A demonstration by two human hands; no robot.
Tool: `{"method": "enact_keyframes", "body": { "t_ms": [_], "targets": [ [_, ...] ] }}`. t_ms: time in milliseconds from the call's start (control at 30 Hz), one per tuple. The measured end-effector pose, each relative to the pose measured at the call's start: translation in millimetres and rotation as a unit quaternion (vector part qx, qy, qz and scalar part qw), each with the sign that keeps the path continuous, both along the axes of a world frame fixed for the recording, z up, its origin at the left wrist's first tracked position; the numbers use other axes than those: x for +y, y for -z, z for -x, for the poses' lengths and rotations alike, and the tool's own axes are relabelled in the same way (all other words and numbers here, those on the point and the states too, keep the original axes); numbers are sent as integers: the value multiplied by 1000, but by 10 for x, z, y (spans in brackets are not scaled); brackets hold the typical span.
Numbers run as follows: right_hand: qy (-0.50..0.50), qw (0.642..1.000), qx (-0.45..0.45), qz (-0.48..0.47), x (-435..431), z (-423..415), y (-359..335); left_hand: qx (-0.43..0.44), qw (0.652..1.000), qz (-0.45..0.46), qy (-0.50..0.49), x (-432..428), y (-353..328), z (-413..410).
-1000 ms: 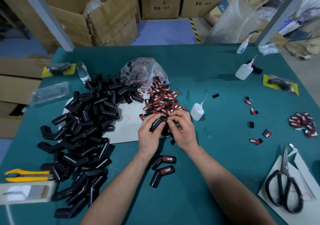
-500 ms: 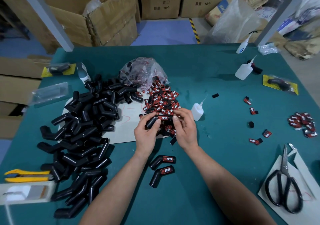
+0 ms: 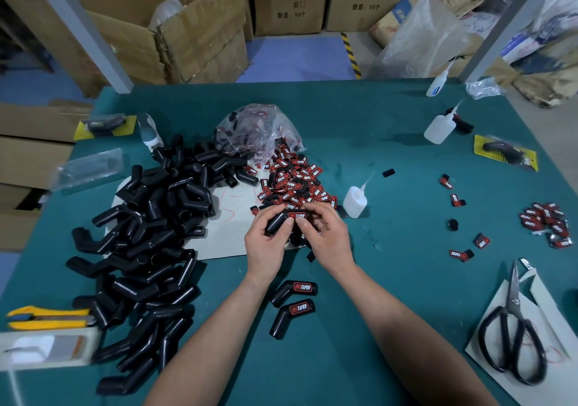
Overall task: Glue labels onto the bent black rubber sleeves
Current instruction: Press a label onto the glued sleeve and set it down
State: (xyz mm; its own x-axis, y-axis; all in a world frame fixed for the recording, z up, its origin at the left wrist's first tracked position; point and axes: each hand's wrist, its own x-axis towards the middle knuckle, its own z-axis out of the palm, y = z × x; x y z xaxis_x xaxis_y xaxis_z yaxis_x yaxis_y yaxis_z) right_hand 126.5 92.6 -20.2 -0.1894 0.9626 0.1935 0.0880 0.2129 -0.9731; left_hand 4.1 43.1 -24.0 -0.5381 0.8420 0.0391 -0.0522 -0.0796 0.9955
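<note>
Bent black rubber sleeve [image 3: 276, 221] above the green worktop [image 3: 400, 280], pinched in the grip of the left hand [image 3: 266, 244]; the right hand [image 3: 330, 239] pinches a red-and-black label [image 3: 297, 215] onto it. Two labelled sleeves [image 3: 294, 290] lie nearby; an unlabelled heap [image 3: 150, 233] awaits.

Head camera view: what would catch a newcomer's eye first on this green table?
A big heap of black bent sleeves sprawls over the left of the green table, with a red-and-black pile of labels spilling from a plastic bag beyond the hands. At the centre, the left hand and right hand together grip one bent sleeve with a label on it. Two labelled sleeves lie nearer the person.
</note>
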Motion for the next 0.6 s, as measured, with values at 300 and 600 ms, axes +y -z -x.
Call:
{"method": "enact_keyframes", "body": {
  "t_ms": [300, 600],
  "targets": [
    [4, 993, 62, 97, -32, -5, -65, -9, 1000, 1, -4, -8, -13, -3],
    [42, 987, 90, 127, -14, -6, -68, -12, 1000, 13, -13, 0, 9, 5]
  ]
}}
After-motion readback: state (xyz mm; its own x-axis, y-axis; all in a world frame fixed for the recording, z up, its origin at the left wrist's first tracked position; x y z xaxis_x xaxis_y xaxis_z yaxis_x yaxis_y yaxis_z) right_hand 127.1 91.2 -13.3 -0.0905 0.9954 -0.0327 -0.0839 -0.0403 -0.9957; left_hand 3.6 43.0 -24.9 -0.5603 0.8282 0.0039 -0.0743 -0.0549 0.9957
